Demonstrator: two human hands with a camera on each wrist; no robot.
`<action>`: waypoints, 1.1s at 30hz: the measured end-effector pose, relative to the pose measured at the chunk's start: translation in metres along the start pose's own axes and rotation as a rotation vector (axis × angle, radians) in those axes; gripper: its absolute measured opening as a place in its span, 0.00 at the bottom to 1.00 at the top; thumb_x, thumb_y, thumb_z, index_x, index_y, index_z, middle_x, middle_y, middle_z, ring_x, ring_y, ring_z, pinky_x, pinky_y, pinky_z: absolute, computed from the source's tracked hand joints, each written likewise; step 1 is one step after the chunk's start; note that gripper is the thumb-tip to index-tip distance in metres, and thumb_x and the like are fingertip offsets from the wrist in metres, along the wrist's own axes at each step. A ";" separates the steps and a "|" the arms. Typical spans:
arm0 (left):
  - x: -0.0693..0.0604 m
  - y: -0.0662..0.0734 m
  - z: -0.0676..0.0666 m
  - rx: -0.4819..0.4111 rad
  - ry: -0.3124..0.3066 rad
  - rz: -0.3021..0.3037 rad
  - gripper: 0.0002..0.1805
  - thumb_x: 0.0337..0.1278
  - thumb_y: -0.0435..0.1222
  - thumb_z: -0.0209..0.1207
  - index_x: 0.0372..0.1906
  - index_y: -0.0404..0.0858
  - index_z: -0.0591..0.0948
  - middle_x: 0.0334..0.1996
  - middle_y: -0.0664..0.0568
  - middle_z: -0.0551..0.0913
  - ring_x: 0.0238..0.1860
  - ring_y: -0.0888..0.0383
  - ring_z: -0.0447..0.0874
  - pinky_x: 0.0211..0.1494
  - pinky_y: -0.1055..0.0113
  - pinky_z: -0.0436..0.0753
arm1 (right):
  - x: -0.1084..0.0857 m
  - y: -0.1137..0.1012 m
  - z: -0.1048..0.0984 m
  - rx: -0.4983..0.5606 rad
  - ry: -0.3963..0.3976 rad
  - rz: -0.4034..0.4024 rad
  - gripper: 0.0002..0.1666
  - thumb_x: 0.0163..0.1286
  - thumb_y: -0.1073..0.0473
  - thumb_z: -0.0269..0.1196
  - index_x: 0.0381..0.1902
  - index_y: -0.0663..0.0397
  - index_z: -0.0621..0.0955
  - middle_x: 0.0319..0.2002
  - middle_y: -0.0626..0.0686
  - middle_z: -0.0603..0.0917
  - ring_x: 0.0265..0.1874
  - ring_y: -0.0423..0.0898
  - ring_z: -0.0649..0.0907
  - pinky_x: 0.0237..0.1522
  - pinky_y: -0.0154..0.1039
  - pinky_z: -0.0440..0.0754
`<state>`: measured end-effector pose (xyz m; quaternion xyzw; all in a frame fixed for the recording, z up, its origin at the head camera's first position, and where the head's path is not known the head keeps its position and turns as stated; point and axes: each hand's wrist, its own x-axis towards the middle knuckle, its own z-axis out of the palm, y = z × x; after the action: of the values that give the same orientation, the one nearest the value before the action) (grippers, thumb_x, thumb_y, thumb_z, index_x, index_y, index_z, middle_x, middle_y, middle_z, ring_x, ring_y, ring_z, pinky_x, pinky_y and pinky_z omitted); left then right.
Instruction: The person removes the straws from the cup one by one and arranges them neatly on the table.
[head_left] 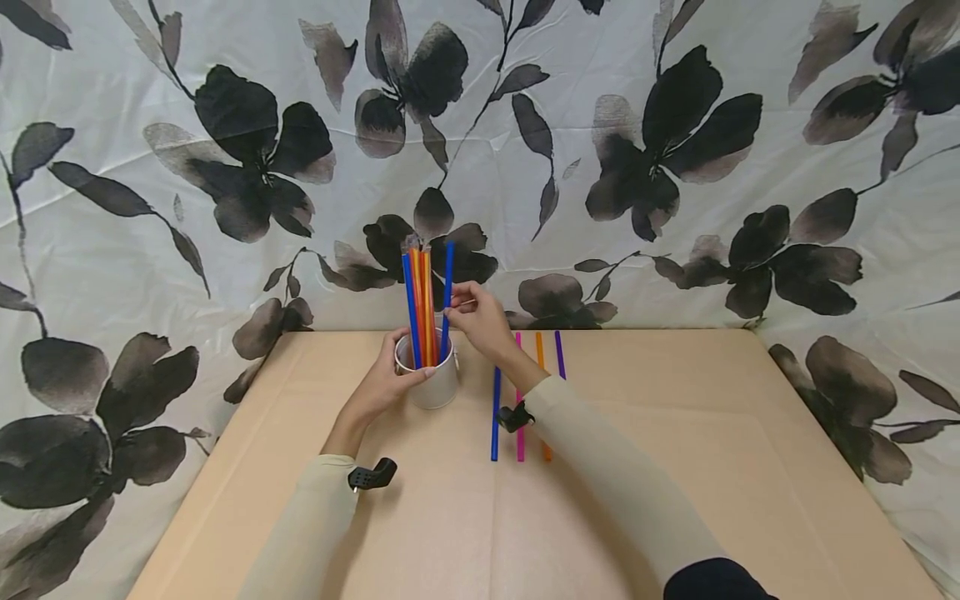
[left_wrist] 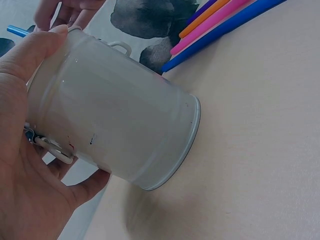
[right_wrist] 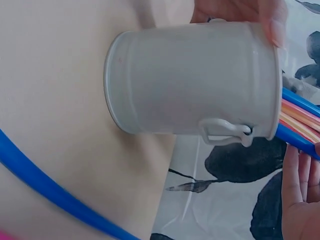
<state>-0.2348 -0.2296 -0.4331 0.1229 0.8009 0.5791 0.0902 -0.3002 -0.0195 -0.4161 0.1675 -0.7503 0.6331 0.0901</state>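
Observation:
A white metal bucket [head_left: 437, 390] stands upright near the table's back edge, holding several straws [head_left: 426, 317] in blue, orange and red. My left hand [head_left: 384, 379] grips the bucket's rim and side from the left; the left wrist view shows its thumb at the rim of the bucket [left_wrist: 115, 105]. With thumb and fingertips my right hand [head_left: 483, 323] pinches a blue straw [head_left: 448, 283] whose lower end is inside the bucket at its right side. In the right wrist view that blue straw [right_wrist: 295, 138] leans at the rim beside the others.
To the right of the bucket, a blue straw [head_left: 495, 417], a pink straw [head_left: 521, 442], an orange straw [head_left: 540, 350] and a purple straw [head_left: 560, 354] lie side by side on the table [head_left: 675, 417], partly under my right forearm. Floral fabric [head_left: 525, 208] hangs behind.

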 end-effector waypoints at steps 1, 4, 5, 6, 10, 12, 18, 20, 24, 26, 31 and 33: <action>0.000 0.000 0.000 0.001 0.001 0.000 0.49 0.62 0.39 0.68 0.78 0.43 0.48 0.78 0.36 0.52 0.79 0.36 0.48 0.78 0.35 0.51 | 0.000 -0.001 -0.001 0.001 0.001 -0.002 0.18 0.69 0.66 0.66 0.55 0.59 0.79 0.44 0.57 0.82 0.43 0.51 0.85 0.44 0.36 0.87; 0.000 -0.001 0.000 -0.001 0.001 0.001 0.49 0.62 0.39 0.68 0.78 0.43 0.48 0.78 0.36 0.52 0.79 0.36 0.48 0.77 0.35 0.52 | 0.000 -0.003 -0.005 0.011 0.001 -0.009 0.17 0.70 0.66 0.66 0.56 0.59 0.78 0.44 0.56 0.82 0.43 0.49 0.84 0.44 0.35 0.86; 0.000 -0.001 -0.001 -0.002 0.001 0.001 0.49 0.62 0.39 0.68 0.78 0.43 0.48 0.78 0.36 0.52 0.79 0.36 0.49 0.77 0.35 0.52 | 0.000 -0.004 -0.006 0.015 0.001 -0.014 0.17 0.70 0.66 0.66 0.56 0.58 0.78 0.44 0.56 0.82 0.42 0.49 0.84 0.43 0.35 0.87; 0.000 -0.001 -0.001 -0.004 0.001 0.001 0.49 0.62 0.39 0.68 0.78 0.43 0.48 0.77 0.36 0.52 0.79 0.36 0.49 0.77 0.35 0.52 | 0.000 -0.005 -0.007 0.018 0.001 -0.017 0.17 0.71 0.66 0.65 0.56 0.58 0.78 0.44 0.56 0.81 0.42 0.49 0.84 0.43 0.35 0.87; 0.000 -0.001 0.000 -0.006 0.000 0.001 0.49 0.62 0.39 0.68 0.78 0.43 0.48 0.77 0.35 0.52 0.79 0.36 0.49 0.77 0.35 0.52 | 0.000 -0.010 -0.011 0.033 0.005 -0.035 0.18 0.72 0.65 0.64 0.58 0.58 0.77 0.45 0.56 0.81 0.43 0.49 0.84 0.44 0.37 0.88; 0.000 -0.001 0.000 -0.007 0.000 -0.002 0.49 0.62 0.39 0.68 0.78 0.43 0.48 0.77 0.35 0.52 0.79 0.36 0.49 0.78 0.36 0.52 | 0.000 -0.013 -0.013 0.034 0.003 -0.038 0.18 0.73 0.65 0.64 0.58 0.57 0.77 0.45 0.56 0.80 0.44 0.49 0.84 0.45 0.38 0.88; 0.001 0.000 0.001 -0.003 0.002 -0.009 0.49 0.62 0.39 0.68 0.78 0.43 0.48 0.78 0.36 0.52 0.79 0.35 0.49 0.77 0.35 0.53 | 0.000 -0.021 -0.021 0.087 0.006 -0.074 0.18 0.73 0.66 0.63 0.59 0.58 0.76 0.46 0.57 0.79 0.45 0.49 0.83 0.48 0.38 0.87; 0.001 -0.001 0.001 -0.005 0.004 -0.012 0.50 0.62 0.39 0.68 0.78 0.43 0.48 0.78 0.36 0.52 0.79 0.36 0.49 0.77 0.35 0.53 | 0.001 -0.023 -0.023 0.110 0.007 -0.086 0.18 0.73 0.66 0.62 0.59 0.59 0.76 0.46 0.57 0.79 0.45 0.48 0.83 0.48 0.38 0.87; 0.007 -0.009 0.001 0.005 0.011 -0.029 0.50 0.62 0.40 0.68 0.78 0.44 0.48 0.78 0.37 0.51 0.79 0.36 0.49 0.77 0.35 0.53 | 0.004 -0.026 -0.026 0.154 0.020 -0.099 0.18 0.73 0.68 0.62 0.59 0.61 0.75 0.46 0.57 0.78 0.44 0.47 0.82 0.48 0.39 0.87; 0.012 -0.017 0.001 0.012 0.020 -0.032 0.50 0.62 0.41 0.68 0.79 0.46 0.48 0.78 0.38 0.51 0.79 0.36 0.48 0.77 0.35 0.53 | 0.006 -0.029 -0.028 0.172 0.027 -0.105 0.18 0.73 0.68 0.62 0.59 0.61 0.75 0.46 0.57 0.78 0.44 0.46 0.82 0.48 0.39 0.87; 0.019 -0.033 0.000 0.027 0.037 -0.010 0.51 0.61 0.45 0.69 0.79 0.50 0.47 0.79 0.40 0.51 0.79 0.37 0.49 0.76 0.34 0.53 | 0.008 -0.037 -0.034 0.189 0.037 -0.118 0.18 0.73 0.67 0.62 0.59 0.62 0.75 0.46 0.57 0.78 0.44 0.46 0.82 0.49 0.40 0.87; 0.019 -0.033 0.001 0.028 0.044 -0.004 0.51 0.60 0.46 0.70 0.78 0.51 0.48 0.78 0.41 0.52 0.79 0.38 0.50 0.76 0.34 0.54 | 0.007 -0.041 -0.038 0.184 0.038 -0.121 0.19 0.74 0.66 0.62 0.60 0.62 0.75 0.47 0.58 0.78 0.45 0.46 0.82 0.49 0.40 0.87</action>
<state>-0.2563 -0.2332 -0.4649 0.1096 0.8111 0.5701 0.0718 -0.2952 0.0110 -0.3693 0.2079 -0.6757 0.6958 0.1266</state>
